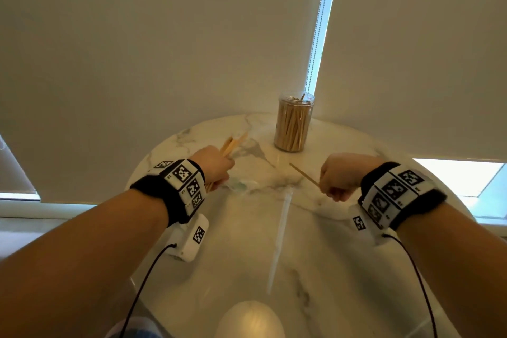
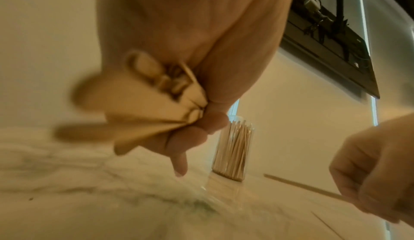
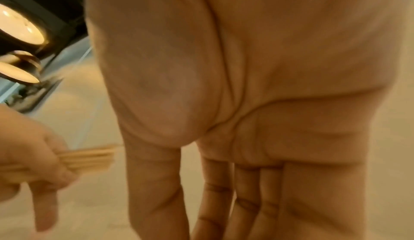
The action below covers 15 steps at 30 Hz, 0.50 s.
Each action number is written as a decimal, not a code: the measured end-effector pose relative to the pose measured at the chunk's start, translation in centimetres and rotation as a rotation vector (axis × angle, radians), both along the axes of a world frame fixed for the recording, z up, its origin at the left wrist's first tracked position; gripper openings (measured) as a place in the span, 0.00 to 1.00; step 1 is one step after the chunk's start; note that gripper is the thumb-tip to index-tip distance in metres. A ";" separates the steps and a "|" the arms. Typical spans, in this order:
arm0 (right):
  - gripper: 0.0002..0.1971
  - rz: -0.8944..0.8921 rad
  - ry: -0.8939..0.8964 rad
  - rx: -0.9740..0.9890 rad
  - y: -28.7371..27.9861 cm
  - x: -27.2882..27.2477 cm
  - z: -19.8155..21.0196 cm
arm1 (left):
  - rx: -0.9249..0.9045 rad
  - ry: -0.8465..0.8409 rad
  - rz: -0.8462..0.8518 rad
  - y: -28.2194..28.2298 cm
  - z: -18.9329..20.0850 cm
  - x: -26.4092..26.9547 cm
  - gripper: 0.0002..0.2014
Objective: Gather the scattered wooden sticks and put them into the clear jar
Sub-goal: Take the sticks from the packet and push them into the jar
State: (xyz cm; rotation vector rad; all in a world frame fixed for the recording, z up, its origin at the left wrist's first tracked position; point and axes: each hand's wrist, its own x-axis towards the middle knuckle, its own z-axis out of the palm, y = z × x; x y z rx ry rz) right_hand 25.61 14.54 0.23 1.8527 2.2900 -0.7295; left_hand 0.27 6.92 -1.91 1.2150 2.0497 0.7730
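Note:
A clear jar [image 1: 293, 123] packed with upright wooden sticks stands at the far side of the round marble table [image 1: 315, 241]. My left hand [image 1: 216, 164] hovers left of the jar and grips a bundle of wooden sticks [image 1: 233, 143] that pokes out toward it. The left wrist view shows the bundle [image 2: 156, 105] fanned out of the fist, with the jar [image 2: 233, 148] behind. My right hand [image 1: 340, 178], right of centre, pinches a single thin stick [image 1: 304, 175] that points up-left. That stick [image 2: 302, 185] also shows in the left wrist view. It is hidden in the right wrist view.
Pale roller blinds hang close behind the table, with a bead chain [image 1: 318, 44] just behind the jar. A rounded pale object [image 1: 252, 318] sits at the table's near edge. The table rim curves away on both sides of my forearms.

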 end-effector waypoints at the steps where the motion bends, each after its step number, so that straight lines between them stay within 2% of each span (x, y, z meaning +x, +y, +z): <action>1: 0.06 -0.049 -0.005 0.003 0.3 0.7 -0.2 | 0.030 -0.035 0.018 -0.1 0.3 0.0 0.12; 5: 0.10 -0.139 -0.014 0.076 1.5 1.3 -1.7 | 0.118 -0.109 0.052 0.1 1.2 0.5 0.13; 8: 0.06 -0.048 -0.128 0.104 1.8 0.3 -2.4 | 0.209 -0.185 0.055 0.4 1.7 1.2 0.11; 12: 0.08 0.061 -0.329 0.130 1.5 -0.8 -2.5 | 0.353 -0.382 0.037 1.3 2.1 2.5 0.12; 15: 0.08 0.084 -0.356 0.153 1.5 -0.8 -2.6 | 0.425 -0.522 0.018 1.9 2.2 3.9 0.12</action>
